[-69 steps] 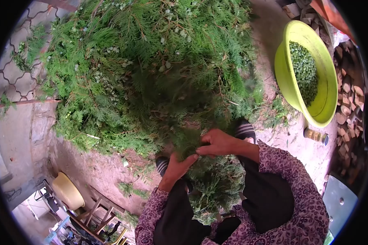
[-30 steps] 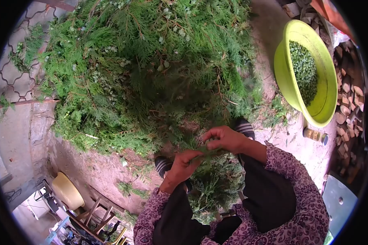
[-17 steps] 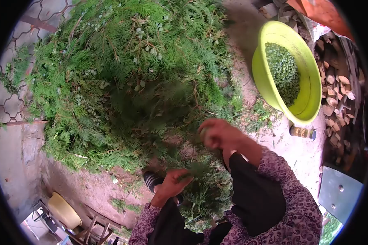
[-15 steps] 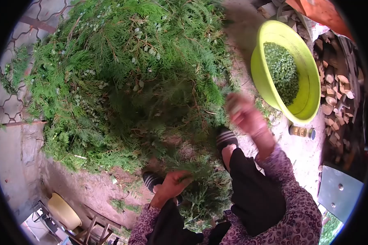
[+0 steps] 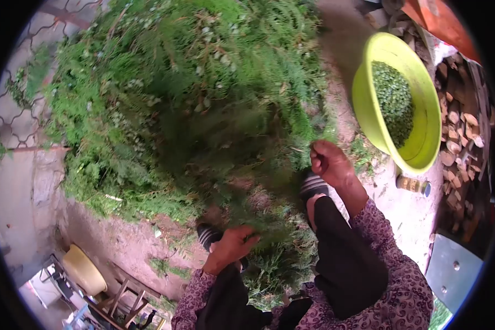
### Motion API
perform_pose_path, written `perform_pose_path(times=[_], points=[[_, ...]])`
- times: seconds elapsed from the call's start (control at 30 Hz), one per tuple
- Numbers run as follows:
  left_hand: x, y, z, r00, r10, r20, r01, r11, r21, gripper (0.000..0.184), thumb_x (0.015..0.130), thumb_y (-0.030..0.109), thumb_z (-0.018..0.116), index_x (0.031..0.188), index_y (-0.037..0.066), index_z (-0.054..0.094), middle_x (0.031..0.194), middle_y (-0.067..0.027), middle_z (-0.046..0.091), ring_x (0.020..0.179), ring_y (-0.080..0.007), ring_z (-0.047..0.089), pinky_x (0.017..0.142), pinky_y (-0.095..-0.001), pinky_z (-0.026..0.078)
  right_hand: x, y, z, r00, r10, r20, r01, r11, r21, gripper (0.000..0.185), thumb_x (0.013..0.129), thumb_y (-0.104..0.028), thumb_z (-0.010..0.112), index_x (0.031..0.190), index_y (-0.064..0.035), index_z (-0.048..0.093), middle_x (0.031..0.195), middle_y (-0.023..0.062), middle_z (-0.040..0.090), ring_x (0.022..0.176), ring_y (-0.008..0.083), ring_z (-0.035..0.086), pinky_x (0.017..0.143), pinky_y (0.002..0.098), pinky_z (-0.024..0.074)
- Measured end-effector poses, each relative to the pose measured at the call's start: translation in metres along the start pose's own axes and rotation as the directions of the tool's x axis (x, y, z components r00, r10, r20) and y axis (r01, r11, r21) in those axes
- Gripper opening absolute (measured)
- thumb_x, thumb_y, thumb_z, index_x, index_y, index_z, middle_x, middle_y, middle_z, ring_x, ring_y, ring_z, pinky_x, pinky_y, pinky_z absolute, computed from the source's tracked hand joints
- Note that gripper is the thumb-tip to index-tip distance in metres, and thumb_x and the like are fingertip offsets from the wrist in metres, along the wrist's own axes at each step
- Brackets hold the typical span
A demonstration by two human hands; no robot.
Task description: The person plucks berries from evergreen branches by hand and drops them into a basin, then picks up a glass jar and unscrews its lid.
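Note:
My left hand [image 5: 232,247] is closed round a green sprig [image 5: 264,234], low between my knees. Raised at the right edge of the branch pile, my right hand [image 5: 331,164] has its fingers curled; whether anything sits in them is too small to tell. The large pile of green branches [image 5: 143,115] with small pale cones spreads in front of my feet. Another heap of sprigs [image 5: 283,264] lies between my legs. The yellow-green basin [image 5: 363,104], right of the pile, holds many small green cones [image 5: 392,99].
A jar [image 5: 412,185] lies on its side below the basin. Chopped wood [image 5: 459,143] is stacked at the far right, above a metal sheet [image 5: 456,267]. A pale yellow tub [image 5: 84,269] and a wooden frame [image 5: 118,300] stand at the lower left.
My hands were together at a sprig and have parted. My right hand swung up and right towards the basin, while my left stayed low with the sprig. The view has shifted slightly.

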State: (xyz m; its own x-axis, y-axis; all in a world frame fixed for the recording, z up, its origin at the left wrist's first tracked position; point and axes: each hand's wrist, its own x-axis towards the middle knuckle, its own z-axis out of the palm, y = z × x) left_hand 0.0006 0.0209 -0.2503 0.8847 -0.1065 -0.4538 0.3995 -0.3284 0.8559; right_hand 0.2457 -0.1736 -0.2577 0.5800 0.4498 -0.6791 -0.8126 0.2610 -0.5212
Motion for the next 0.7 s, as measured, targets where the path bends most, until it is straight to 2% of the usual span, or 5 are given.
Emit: perform_pose_path(times=[0.2,0.27,0.4,0.53,0.7], points=[[-0.054,-0.062,-0.051,0.747,-0.081,-0.66,0.233,0.961,0.147,0.015,0.073,0.006,0.058,0.087,0.004,0.061,0.069,-0.0141,0.058,0.064,-0.0283,0.057,0.058,-0.0346,0.044,-0.008,0.051,-0.005,0.949,0.312,0.048,-0.296,0.933,-0.207,0.01,0.083,-0.014,0.055,0.088,-0.0054,0.053,0.072,0.0042,0.056,0.054,0.0105,0.053,0.047,0.0209,0.0437],[-0.095,-0.085,-0.063,0.708,-0.209,-0.675,0.638,0.6,0.483,0.01,0.072,0.009,0.055,0.079,0.007,0.061,0.064,-0.0125,0.057,0.062,-0.0317,0.056,0.058,-0.0397,0.043,-0.006,0.051,-0.008,0.954,0.297,0.04,-0.281,0.934,-0.22,0.011,0.083,-0.014,0.055,0.09,-0.0054,0.053,0.072,0.0044,0.057,0.054,0.0101,0.053,0.048,0.0207,0.044],[-0.169,-0.109,-0.058,0.504,-0.73,-0.462,0.772,0.141,0.62,0.032,0.06,0.027,0.071,0.087,0.01,0.063,0.1,-0.0135,0.057,0.093,-0.0331,0.053,0.078,-0.0487,0.039,-0.005,0.047,-0.001,0.968,0.249,0.026,-0.233,0.935,-0.266,0.012,0.083,-0.014,0.055,0.092,-0.0056,0.054,0.073,0.0044,0.057,0.054,0.0089,0.054,0.048,0.0204,0.0447],[-0.116,-0.087,-0.057,0.795,-0.332,-0.508,0.597,0.573,0.561,0.045,0.06,0.023,0.072,0.1,0.008,0.057,0.114,-0.0212,0.049,0.102,-0.0379,0.047,0.084,-0.0469,0.037,-0.005,0.061,0.002,0.951,0.305,0.045,-0.277,0.91,-0.308,0.013,0.083,-0.015,0.056,0.092,-0.006,0.054,0.073,0.0038,0.057,0.054,0.0083,0.053,0.049,0.0208,0.0451],[-0.001,-0.076,-0.053,0.847,0.091,-0.523,0.26,0.788,0.558,0.052,0.063,0.017,0.066,0.11,0.003,0.049,0.109,-0.0186,0.05,0.093,-0.0362,0.051,0.077,-0.042,0.043,-0.006,0.066,0.01,0.943,0.328,0.053,-0.275,0.861,-0.427,0.011,0.083,-0.014,0.054,0.092,-0.0065,0.053,0.072,0.0035,0.056,0.055,0.009,0.053,0.049,0.021,0.0439]])
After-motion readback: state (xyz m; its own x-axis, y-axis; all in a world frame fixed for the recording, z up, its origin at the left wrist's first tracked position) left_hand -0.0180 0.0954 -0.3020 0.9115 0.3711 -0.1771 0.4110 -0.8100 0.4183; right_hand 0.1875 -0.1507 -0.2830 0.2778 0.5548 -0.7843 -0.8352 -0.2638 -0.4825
